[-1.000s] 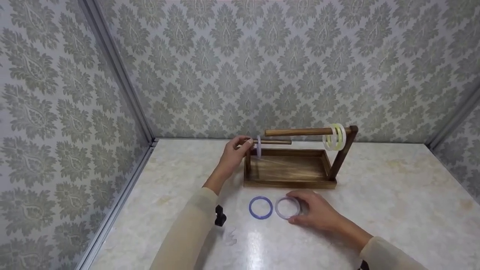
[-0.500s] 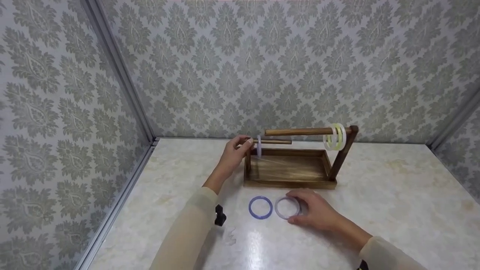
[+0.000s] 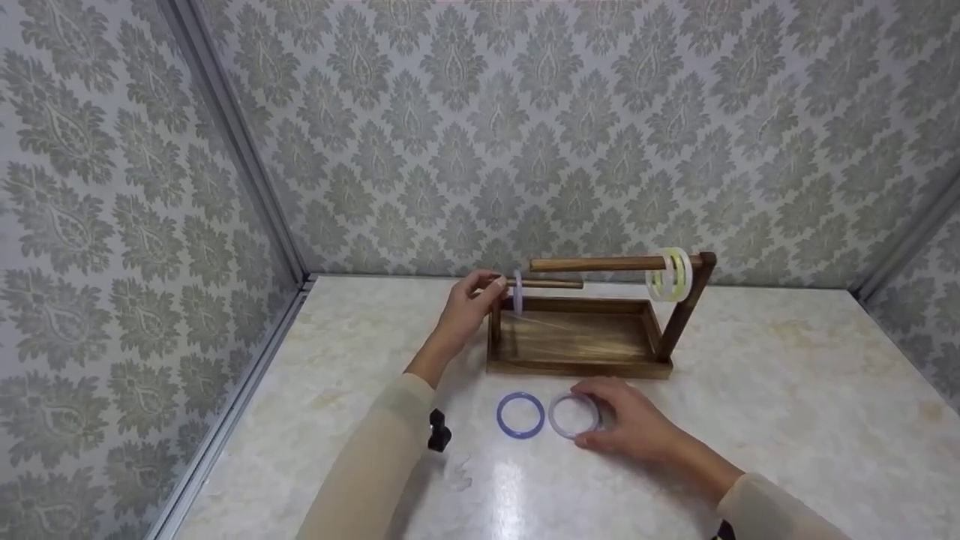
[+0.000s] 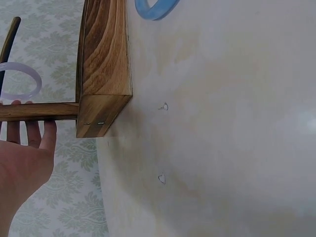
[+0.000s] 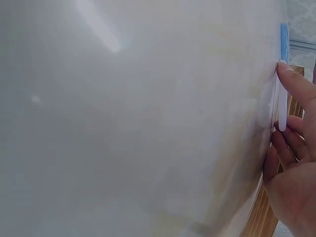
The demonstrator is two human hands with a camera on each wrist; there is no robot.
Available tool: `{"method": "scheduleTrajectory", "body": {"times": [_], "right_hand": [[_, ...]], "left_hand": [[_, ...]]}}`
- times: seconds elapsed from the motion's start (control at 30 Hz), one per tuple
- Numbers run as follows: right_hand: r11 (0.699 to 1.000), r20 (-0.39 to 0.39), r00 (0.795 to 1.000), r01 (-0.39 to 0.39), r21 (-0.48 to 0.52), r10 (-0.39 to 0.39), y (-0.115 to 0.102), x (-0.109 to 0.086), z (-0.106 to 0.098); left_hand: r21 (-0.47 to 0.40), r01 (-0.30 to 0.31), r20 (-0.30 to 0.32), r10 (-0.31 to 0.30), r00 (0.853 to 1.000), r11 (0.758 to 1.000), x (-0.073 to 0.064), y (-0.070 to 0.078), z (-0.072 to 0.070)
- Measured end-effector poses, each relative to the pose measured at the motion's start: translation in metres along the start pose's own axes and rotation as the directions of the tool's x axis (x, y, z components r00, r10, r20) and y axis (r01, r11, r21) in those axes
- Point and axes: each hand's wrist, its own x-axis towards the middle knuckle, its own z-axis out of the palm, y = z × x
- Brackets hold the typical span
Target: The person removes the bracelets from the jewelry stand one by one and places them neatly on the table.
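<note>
A dark wooden bangle stand with a tray base and two bars stands at the back of the table. My left hand grips the top of its left post. Beside those fingers, a pale lilac bangle hangs on the lower bar. In front of the stand, my right hand pinches another pale lilac bangle between thumb and fingers across its width. That bangle is flat at the tabletop, seen edge-on in the right wrist view. Just left of it lies a blue bangle.
White and yellow-green bangles hang at the right end of the upper bar. Patterned wall panels rise behind and beside the marbled table.
</note>
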Motion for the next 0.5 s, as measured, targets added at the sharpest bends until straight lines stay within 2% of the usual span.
{"method": "scheduleTrajectory", "body": {"times": [0.13,0.3,0.5], "right_hand": [[1.0,-0.003,1.0,-0.003,-0.002,0.003,-0.0016,0.0027,0.0015],[0.999,0.0,1.0,0.03,-0.017,-0.03,-0.0015,0.0047,0.0026],[1.0,0.017,1.0,-0.013,-0.011,0.014,-0.0014,0.0003,0.0009]], "left_hand": [[0.006,-0.011,0.008,0.011,1.0,1.0,0.0007,0.0004,-0.0043],[0.006,-0.014,-0.017,0.015,1.0,1.0,0.0005,-0.0009,-0.0068],[0.028,-0.027,0.012,0.026,1.0,0.999,-0.0002,-0.0023,-0.003]]}}
